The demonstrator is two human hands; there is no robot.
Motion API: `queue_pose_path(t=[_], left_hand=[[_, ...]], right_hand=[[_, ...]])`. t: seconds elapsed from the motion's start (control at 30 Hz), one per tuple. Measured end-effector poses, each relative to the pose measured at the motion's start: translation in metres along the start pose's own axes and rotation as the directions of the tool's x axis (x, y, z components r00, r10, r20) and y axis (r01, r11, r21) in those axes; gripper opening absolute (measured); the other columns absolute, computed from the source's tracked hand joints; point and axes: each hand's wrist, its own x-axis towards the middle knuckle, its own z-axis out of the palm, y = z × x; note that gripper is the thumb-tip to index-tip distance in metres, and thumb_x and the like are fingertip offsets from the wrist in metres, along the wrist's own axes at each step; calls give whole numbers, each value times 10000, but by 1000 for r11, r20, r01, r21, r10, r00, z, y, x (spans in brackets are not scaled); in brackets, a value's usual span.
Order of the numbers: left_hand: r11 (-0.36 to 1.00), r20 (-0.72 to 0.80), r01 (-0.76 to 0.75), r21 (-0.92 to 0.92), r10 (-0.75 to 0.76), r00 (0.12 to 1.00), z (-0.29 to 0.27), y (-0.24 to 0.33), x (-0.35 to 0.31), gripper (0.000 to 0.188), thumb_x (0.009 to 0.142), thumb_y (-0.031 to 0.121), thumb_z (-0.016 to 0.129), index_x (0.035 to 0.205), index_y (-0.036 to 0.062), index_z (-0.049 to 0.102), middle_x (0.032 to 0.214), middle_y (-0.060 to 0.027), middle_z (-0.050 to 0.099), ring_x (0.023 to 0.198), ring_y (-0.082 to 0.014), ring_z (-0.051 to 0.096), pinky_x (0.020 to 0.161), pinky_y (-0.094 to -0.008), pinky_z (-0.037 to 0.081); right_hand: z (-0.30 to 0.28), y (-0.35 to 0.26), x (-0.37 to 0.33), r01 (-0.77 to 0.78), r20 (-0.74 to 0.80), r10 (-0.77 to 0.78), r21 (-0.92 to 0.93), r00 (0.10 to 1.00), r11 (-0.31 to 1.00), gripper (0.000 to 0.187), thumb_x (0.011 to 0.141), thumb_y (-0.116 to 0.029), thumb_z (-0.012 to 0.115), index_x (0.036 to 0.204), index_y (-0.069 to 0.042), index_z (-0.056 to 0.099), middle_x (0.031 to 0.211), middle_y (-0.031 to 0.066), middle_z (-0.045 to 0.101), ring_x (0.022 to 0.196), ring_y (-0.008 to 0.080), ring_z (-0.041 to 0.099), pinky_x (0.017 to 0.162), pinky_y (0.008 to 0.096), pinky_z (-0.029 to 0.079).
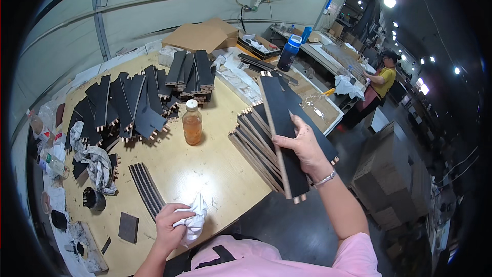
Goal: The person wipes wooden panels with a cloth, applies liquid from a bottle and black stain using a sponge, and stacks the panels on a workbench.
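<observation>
Pink shirt [246,256] shows nearest, dark boards [134,95] lie heaped left of an amber bottle [192,127], the left hand [171,225] clutches white cloth [197,218] nearer than it, and the right hand [306,146] grips another board [280,110] rightward, seemingly mid-job, finished pieces indistinguishable.

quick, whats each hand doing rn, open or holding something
Left hand: closed, holding a crumpled white cloth.
Right hand: holding a dark board, some of its fingers hidden.
</observation>
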Motion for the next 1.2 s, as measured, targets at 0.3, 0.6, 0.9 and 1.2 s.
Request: queue_pose_path(t=[0.3,0.6,0.9,1.2], left_hand=[[996,82,55,-68,-49,995,7,-10,-21,474,680,-38,611,1056,52,885,1098,-162,795,1054,-298,766,955,-366,584],[987,-322,109,-115,-141,936,-36,6,-51,484,663,-54,589,1062,-13,858,1103,-199,778,1075,-304,749,980,-364,565],[956,-667,269,-115,-274,692,-135,-11,-160,438,735,-133,588,1093,-52,826,1209,-166,734,1080,-234,718,961,-309,544],[965,-600,221,-138,-260,757,-130,-12,-152,457,752,-95,626,1171,-33,797,1239,-184,727,1150,-284,707,1020,-374,547]], right_hand=[[-48,38,17,-21,-54,-74,-922,996,388,857,725,-351,886,1462,37,685,1193,187,572,1200,362,591,1063,438,527],[129,91,-49,175,333,-5,-482,943,859,252,925,-165,774,1115,-1,790,969,194,745,858,336,743,823,458,598],[358,230,-142,144,677,157,-365,719,920,611,1005,-465,786,1222,106,764,1093,302,744,951,419,740,896,462,598],[290,208,-130,-711,664,441,199,604,675,364,1150,-212,538,1368,53,658,1113,132,796,884,217,791,818,359,673]])
